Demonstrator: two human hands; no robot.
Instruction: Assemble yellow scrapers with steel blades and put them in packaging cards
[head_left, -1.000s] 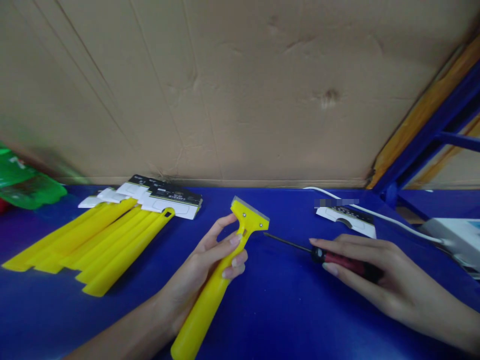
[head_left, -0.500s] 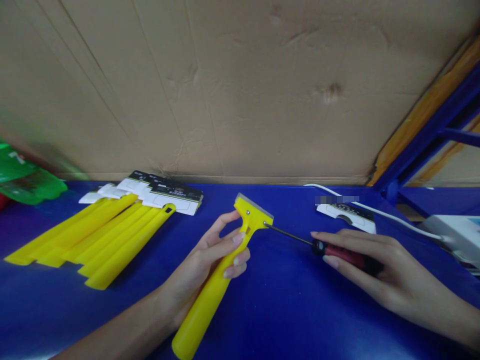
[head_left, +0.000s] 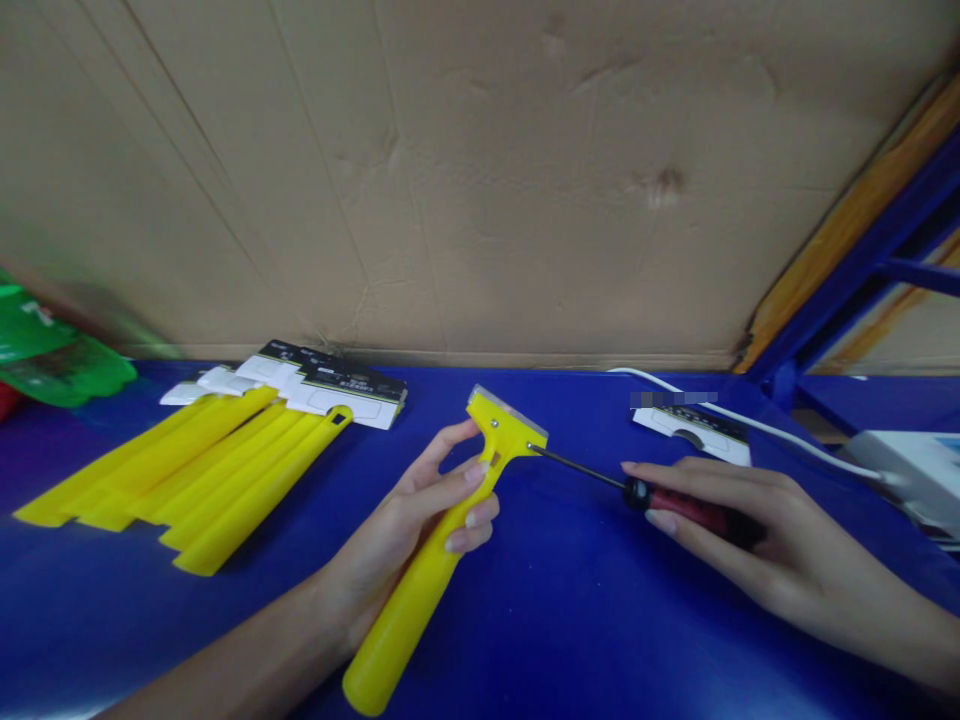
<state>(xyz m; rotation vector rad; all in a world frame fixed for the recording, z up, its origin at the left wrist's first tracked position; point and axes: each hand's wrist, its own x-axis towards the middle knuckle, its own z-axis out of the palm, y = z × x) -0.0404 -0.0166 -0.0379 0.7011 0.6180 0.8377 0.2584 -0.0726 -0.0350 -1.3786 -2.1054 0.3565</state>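
Observation:
My left hand [head_left: 420, 520] is wrapped round the neck of a yellow scraper [head_left: 409, 620], whose head points up and away from me. A thin metal blade edge runs along the top of the head, and two small screws show in its face. In my right hand [head_left: 780, 550] is a screwdriver [head_left: 686, 508] with a dark red and black handle, gripped between thumb and fingers. Its dark shaft reaches left, and the tip meets the right-hand screw on the scraper head. My palm hides the end of the handle.
Several yellow scrapers [head_left: 232, 480] with black-and-white card sleeves on their heads lie at left on the blue table [head_left: 555, 620]. One loose card sleeve [head_left: 694, 430] and a white cable [head_left: 795, 438] lie at right, near a white box [head_left: 900, 460]. A green bottle [head_left: 60, 350] lies far left. Cardboard [head_left: 480, 180] stands behind.
Almost nothing differs. Both hands, the scraper and the screwdriver hold nearly the same place, with the screwdriver tip still at the right-hand screw.

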